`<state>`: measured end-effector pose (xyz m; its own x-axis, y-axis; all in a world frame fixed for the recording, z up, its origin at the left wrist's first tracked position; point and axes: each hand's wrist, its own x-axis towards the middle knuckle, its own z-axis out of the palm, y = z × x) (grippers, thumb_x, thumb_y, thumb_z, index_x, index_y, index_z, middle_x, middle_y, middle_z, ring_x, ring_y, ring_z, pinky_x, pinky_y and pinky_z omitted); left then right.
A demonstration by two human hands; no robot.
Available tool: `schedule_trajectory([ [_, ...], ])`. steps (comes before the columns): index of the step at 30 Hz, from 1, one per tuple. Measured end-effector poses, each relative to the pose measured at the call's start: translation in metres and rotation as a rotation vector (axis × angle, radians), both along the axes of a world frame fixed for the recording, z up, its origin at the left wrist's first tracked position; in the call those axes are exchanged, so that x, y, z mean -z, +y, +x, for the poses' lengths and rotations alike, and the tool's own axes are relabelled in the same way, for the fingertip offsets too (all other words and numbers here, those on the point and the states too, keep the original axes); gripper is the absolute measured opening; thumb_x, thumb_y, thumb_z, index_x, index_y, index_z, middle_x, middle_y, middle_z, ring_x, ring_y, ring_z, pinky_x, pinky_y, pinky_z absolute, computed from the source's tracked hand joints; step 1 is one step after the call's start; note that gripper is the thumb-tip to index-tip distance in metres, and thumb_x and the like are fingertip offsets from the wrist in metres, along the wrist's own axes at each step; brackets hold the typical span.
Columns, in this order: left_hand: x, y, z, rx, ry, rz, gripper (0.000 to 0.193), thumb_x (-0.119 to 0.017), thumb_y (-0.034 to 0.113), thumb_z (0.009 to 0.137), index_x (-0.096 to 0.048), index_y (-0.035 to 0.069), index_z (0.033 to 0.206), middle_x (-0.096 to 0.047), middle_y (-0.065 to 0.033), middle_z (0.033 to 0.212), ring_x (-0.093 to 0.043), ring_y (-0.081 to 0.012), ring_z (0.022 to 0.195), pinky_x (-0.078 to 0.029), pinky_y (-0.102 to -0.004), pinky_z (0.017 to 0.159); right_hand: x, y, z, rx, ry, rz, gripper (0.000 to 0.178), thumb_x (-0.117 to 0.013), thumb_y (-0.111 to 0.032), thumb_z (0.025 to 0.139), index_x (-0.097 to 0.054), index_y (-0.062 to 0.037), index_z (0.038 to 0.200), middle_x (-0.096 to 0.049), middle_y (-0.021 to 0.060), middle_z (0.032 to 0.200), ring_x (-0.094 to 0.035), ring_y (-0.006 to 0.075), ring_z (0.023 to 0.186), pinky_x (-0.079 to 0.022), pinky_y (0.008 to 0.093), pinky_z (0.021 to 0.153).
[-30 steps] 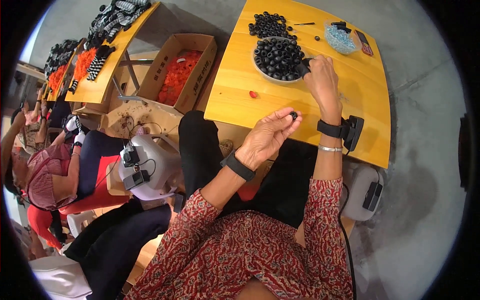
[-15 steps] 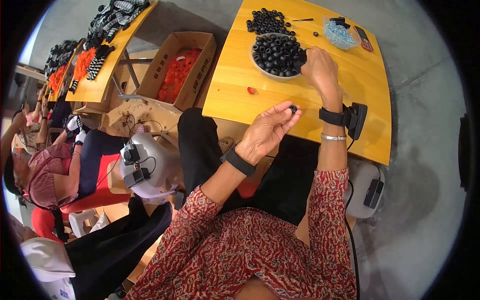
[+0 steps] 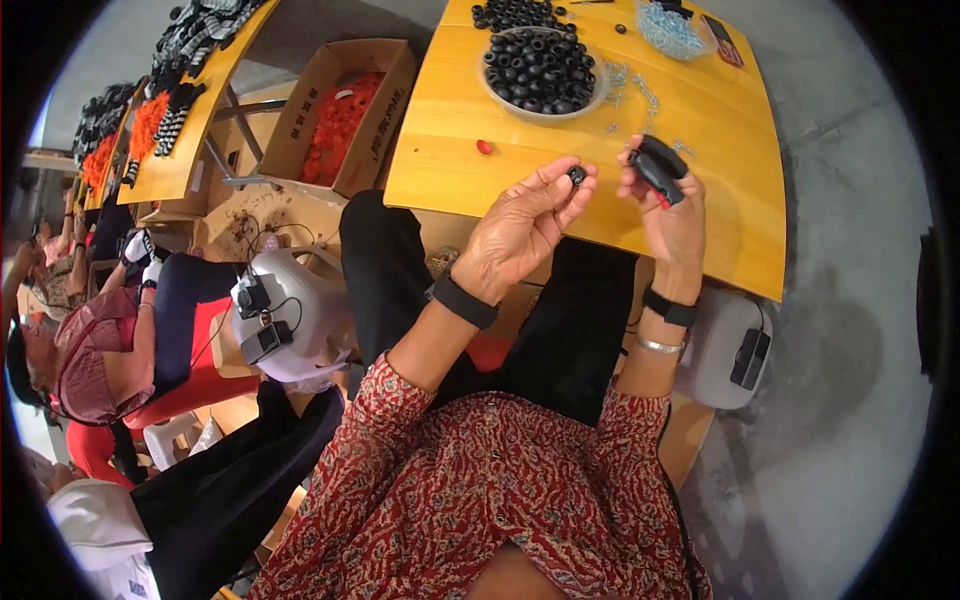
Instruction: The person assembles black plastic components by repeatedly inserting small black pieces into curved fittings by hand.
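Above the front edge of the yellow table (image 3: 440,165), my left hand (image 3: 520,225) is closed, pinching a small round black piece (image 3: 577,175) between thumb and fingertips. To its right, my right hand (image 3: 675,225) is turned palm up. Its fingers are wrapped round a black hand-held tool (image 3: 655,165) with a red part, whose exact kind I cannot make out. The two hands are close together but apart. Beyond them stands a clear round bowl (image 3: 540,115) heaped with hollow black pieces (image 3: 540,70).
Small silvery pieces (image 3: 645,95) lie right of the bowl, a red piece (image 3: 484,147) in front. More black rings (image 3: 520,14), a tub of light-blue pieces (image 3: 672,30) and a phone-like device (image 3: 724,42) sit farther back. An open carton (image 3: 285,140) stands left; a person (image 3: 100,345) sits nearby.
My right hand has come back from the bowl toward me, turned palm up, with the black tool now showing. My left hand still pinches the black piece. The view has shifted slightly.
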<state>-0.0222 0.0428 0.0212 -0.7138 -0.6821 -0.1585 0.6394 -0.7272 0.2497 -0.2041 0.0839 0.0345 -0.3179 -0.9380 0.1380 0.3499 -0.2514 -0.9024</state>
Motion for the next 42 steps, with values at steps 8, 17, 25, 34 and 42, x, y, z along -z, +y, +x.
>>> schedule_trajectory([
  [8, -0.008, 0.009, -0.009, 0.017, -0.040, -0.029, 0.026, -0.048, -0.002, 0.091, -0.049, -0.006, 0.117, -0.055, -0.0180, 0.115, -0.058, -0.0222, 0.105, -0.048, -0.0283, 0.094, 0.011, 0.025, 0.011, -0.107, -0.258, -0.077, 0.031, -0.054, -0.010, 0.088, -0.057, 0.0075, 0.113, -0.064, 0.0187, 0.098, -0.063, 0.0206, 0.079, -0.055, 0.0312, 0.068],
  [17, -0.011, 0.014, -0.013, 0.040, -0.024, -0.041, 0.026, -0.047, -0.004, 0.091, -0.050, -0.006, 0.116, -0.056, -0.0190, 0.115, -0.058, -0.0233, 0.105, -0.049, -0.0297, 0.095, 0.004, 0.037, 0.008, -0.138, -0.254, -0.090, 0.033, -0.056, -0.012, 0.087, -0.056, 0.0066, 0.114, -0.064, 0.0166, 0.096, -0.062, 0.0202, 0.077, -0.054, 0.0317, 0.065],
  [25, -0.010, 0.017, -0.011, 0.047, -0.066, -0.084, 0.026, -0.048, -0.004, 0.090, -0.051, -0.006, 0.116, -0.057, -0.0191, 0.113, -0.060, -0.0228, 0.102, -0.050, -0.0303, 0.092, -0.004, 0.046, 0.018, -0.015, -0.076, -0.042, 0.034, -0.059, -0.013, 0.086, -0.055, 0.0051, 0.115, -0.062, 0.0134, 0.099, -0.061, 0.0187, 0.078, -0.051, 0.0299, 0.066],
  [34, -0.002, 0.019, -0.015, 0.119, -0.105, -0.155, 0.030, -0.050, -0.001, 0.091, -0.050, -0.005, 0.120, -0.056, -0.0144, 0.111, -0.059, -0.0190, 0.098, -0.052, -0.0265, 0.088, -0.018, 0.043, 0.024, 0.140, 0.583, 0.056, 0.022, -0.062, 0.000, 0.084, -0.061, 0.0018, 0.106, -0.064, 0.0054, 0.094, -0.062, 0.0118, 0.082, -0.052, 0.0229, 0.072],
  [42, 0.003, 0.017, -0.011, 0.102, -0.063, -0.089, 0.032, -0.049, -0.002, 0.091, -0.045, -0.008, 0.122, -0.055, -0.0174, 0.112, -0.058, -0.0223, 0.104, -0.049, -0.0290, 0.095, -0.007, 0.041, 0.021, 0.152, 0.272, 0.044, 0.020, -0.063, 0.002, 0.081, -0.062, 0.0054, 0.101, -0.066, 0.0130, 0.088, -0.065, 0.0178, 0.073, -0.056, 0.0287, 0.066],
])
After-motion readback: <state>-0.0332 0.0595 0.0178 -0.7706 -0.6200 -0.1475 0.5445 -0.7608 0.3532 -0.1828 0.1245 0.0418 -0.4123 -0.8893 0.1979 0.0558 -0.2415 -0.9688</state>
